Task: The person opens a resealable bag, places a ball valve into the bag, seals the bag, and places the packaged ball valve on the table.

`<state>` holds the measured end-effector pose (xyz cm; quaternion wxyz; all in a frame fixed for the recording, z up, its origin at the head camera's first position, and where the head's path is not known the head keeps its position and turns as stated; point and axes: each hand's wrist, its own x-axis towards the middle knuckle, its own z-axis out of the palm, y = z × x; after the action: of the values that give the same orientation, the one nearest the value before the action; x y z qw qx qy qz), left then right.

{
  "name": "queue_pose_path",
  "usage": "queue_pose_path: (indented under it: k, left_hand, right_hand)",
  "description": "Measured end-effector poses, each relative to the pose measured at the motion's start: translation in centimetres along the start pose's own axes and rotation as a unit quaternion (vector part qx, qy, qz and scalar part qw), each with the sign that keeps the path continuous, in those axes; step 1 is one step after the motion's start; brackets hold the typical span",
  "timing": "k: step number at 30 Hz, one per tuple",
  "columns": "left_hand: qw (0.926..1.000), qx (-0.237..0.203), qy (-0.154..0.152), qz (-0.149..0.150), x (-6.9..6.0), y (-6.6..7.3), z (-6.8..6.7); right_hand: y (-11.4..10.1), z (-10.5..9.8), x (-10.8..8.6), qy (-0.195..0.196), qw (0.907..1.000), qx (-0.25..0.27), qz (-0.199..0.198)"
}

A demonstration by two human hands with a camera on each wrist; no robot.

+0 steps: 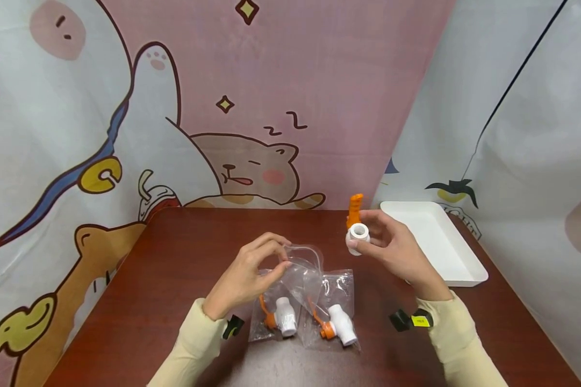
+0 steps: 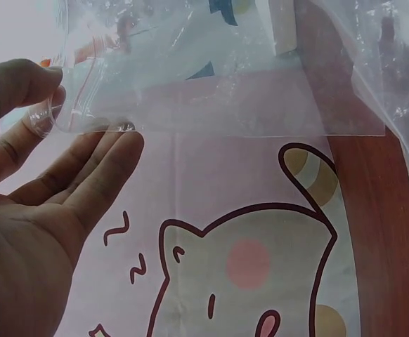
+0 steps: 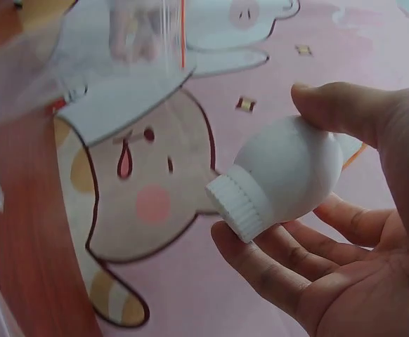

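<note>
My right hand (image 1: pixel 397 251) holds a white plastic ball valve (image 1: pixel 358 242) above the table, its orange handle (image 1: pixel 354 209) pointing up. In the right wrist view the thumb and fingers grip the valve's round white body (image 3: pixel 289 165), with a ribbed end facing left. My left hand (image 1: pixel 249 271) pinches the top of a clear zip bag (image 1: pixel 306 262) between thumb and fingers; the left wrist view shows this thin bag (image 2: pixel 211 105) hanging from the fingertips, with no valve visible in it. Below the hands lie two more white valves (image 1: pixel 285 317) with orange handles, each in a clear bag.
A shallow white tray (image 1: pixel 440 242) sits at the back right of the brown table (image 1: pixel 184 301). Behind the table hangs a pink and white cartoon cloth (image 1: pixel 343 97). A dark strap with a yellow label (image 1: pixel 420 321) is at the right wrist.
</note>
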<state>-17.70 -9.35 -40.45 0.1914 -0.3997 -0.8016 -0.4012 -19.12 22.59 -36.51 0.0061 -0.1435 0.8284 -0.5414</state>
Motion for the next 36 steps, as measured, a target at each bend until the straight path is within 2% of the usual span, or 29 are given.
queue_pose_path:
  k: [4, 9, 17, 22, 27, 32, 36]
  left_hand:
    - [1.0000, -0.002, 0.001, 0.004, 0.1, 0.1, 0.1]
    - [0.9999, -0.005, 0.003, 0.009, 0.1, 0.1, 0.1]
    - [1.0000, -0.002, -0.002, 0.007, 0.1, 0.3, 0.1]
    - [1.0000, -0.004, -0.005, 0.007, 0.1, 0.5, 0.2]
    - [0.9998, -0.014, -0.002, 0.014, 0.2, 0.6, 0.3]
    - [0.9995, -0.029, 0.001, 0.015, 0.3, 0.6, 0.3]
    - [0.9991, -0.038, -0.002, 0.017, 0.3, 0.6, 0.3]
  right_hand:
    - [-1.1, 1.0, -0.4, -0.012, 0.9994, 0.032, -0.001]
    - [-2.2, 2.0, -0.7, -0.035, 0.9965, 0.071, -0.025]
    - [-2.8, 3.2, -0.6, -0.073, 0.9837, 0.136, -0.092]
    - [-3.0, 3.9, -0.6, -0.090, 0.9769, 0.160, -0.110]
    - [-2.6, 4.3, -0.7, -0.105, 0.9771, 0.150, -0.108]
    - [-2.0, 4.2, -0.8, -0.098, 0.9841, 0.095, -0.113]
    - [-1.6, 4.2, -0.6, -0.117, 0.9815, 0.069, -0.135]
